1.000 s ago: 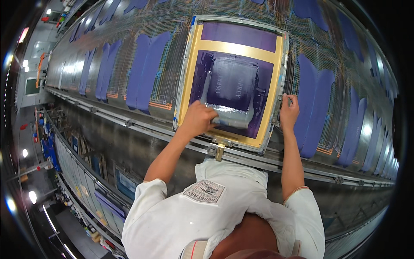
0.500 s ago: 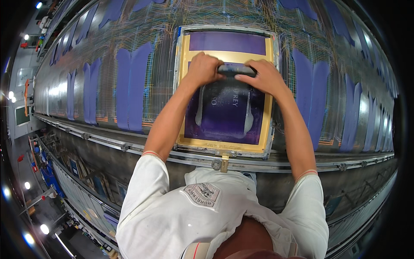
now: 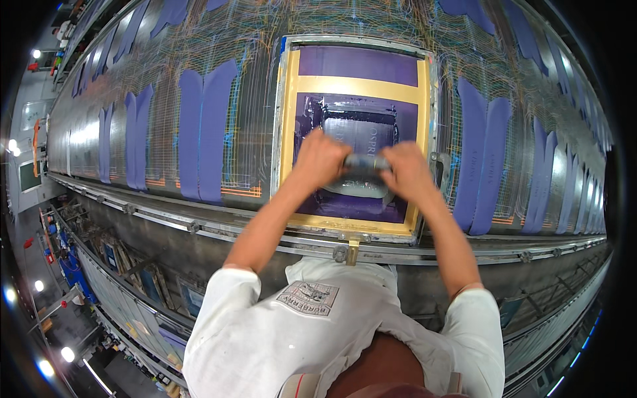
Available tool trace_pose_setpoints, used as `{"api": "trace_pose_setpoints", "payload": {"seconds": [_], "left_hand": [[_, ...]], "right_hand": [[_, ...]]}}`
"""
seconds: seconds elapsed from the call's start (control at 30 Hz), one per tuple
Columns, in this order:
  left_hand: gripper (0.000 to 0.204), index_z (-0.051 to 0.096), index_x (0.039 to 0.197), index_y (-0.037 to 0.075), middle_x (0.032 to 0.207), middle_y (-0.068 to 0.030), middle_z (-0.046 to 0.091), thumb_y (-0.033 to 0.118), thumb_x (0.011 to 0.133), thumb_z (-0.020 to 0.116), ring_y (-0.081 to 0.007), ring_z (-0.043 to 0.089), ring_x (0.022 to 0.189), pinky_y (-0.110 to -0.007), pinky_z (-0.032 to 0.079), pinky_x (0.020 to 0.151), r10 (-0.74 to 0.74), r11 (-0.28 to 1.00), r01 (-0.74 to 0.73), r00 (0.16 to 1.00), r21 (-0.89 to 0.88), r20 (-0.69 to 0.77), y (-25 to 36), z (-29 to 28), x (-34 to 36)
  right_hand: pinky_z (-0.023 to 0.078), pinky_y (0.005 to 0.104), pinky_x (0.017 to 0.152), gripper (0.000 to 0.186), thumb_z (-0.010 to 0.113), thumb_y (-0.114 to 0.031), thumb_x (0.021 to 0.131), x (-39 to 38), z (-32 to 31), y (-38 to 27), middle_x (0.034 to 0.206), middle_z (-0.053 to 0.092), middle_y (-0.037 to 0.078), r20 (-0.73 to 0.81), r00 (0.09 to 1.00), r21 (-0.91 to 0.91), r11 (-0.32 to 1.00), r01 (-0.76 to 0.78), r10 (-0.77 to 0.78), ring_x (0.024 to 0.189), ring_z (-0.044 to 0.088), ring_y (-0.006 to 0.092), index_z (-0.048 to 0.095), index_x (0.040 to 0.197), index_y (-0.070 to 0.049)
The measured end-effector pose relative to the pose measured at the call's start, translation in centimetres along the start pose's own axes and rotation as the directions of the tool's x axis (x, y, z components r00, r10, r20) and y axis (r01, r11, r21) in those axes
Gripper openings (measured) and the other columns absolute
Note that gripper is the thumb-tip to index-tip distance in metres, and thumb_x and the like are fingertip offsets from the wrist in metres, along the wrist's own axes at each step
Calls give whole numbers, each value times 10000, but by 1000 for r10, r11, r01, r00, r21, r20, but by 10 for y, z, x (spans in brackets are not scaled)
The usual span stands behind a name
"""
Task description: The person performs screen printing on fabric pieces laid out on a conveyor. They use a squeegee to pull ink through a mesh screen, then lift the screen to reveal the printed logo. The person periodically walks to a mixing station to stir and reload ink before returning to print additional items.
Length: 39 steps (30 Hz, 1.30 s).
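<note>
My left hand (image 3: 322, 159) and my right hand (image 3: 406, 171) grip the two ends of a squeegee (image 3: 365, 161), slightly blurred, over the middle of a screen-printing frame (image 3: 284, 73). The screen carries yellow tape (image 3: 358, 85) around purple mesh (image 3: 358, 63). Dark wet ink (image 3: 358, 116) lies in a band above the squeegee, and a greyish smear shows just below it. A metal clamp (image 3: 352, 247) sits at the frame's near edge.
A long metal table (image 3: 259, 132) with thread-like coloured lines holds rows of purple cut pieces (image 3: 202, 132) on both sides. A metal rail (image 3: 504, 249) runs along its near edge. Racks with leaning frames (image 3: 133, 265) stand below left.
My right hand left the frame's right edge and joined my left on the squeegee near the top. Since then both hands have drawn the squeegee down toward me to mid-screen.
</note>
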State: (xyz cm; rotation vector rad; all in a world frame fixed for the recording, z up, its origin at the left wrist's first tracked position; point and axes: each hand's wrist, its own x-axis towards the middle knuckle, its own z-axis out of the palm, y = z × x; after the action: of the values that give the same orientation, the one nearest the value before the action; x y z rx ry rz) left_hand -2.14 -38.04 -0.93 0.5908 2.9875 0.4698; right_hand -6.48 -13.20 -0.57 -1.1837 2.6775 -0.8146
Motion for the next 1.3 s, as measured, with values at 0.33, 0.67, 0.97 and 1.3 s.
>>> {"api": "trace_pose_setpoints", "payload": {"seconds": [0.33, 0.67, 0.97, 1.3], "left_hand": [[305, 766, 849, 179, 716, -98, 699, 398, 666, 872, -336, 684, 717, -471, 529, 713, -36, 999, 35, 993, -14, -116, -50, -8, 96], [346, 698, 932, 158, 975, 16, 663, 252, 651, 876, -191, 624, 882, -372, 409, 790, -16, 999, 9, 987, -47, -160, 48, 13, -61], [420, 717, 971, 155, 953, 22, 675, 192, 583, 873, -191, 625, 910, -378, 412, 817, -62, 997, 53, 980, -51, -188, 50, 6, -85], [327, 737, 904, 148, 875, 44, 703, 257, 638, 893, -202, 639, 822, -373, 417, 764, -140, 990, 135, 966, -37, -218, -143, -65, -202]], "right_hand": [[485, 488, 708, 258, 798, -210, 777, 86, -14, 61, 743, 634, 206, -40, 995, -13, 996, -90, 90, 782, 635, 411, 654, 880, -24], [472, 447, 920, 291, 766, -304, 846, -36, -26, -4, 956, 722, 120, -261, 946, 117, 979, -166, 192, 944, 649, 342, 702, 979, -53], [490, 418, 751, 364, 670, -384, 959, -53, -13, 71, 816, 668, 179, -432, 550, 282, 686, -670, 715, 765, 637, 334, 649, 881, -29], [490, 390, 742, 299, 692, -294, 948, 85, 118, -87, 772, 631, 157, -421, 610, 480, 736, -477, 671, 732, 585, 239, 631, 883, -8]]}}
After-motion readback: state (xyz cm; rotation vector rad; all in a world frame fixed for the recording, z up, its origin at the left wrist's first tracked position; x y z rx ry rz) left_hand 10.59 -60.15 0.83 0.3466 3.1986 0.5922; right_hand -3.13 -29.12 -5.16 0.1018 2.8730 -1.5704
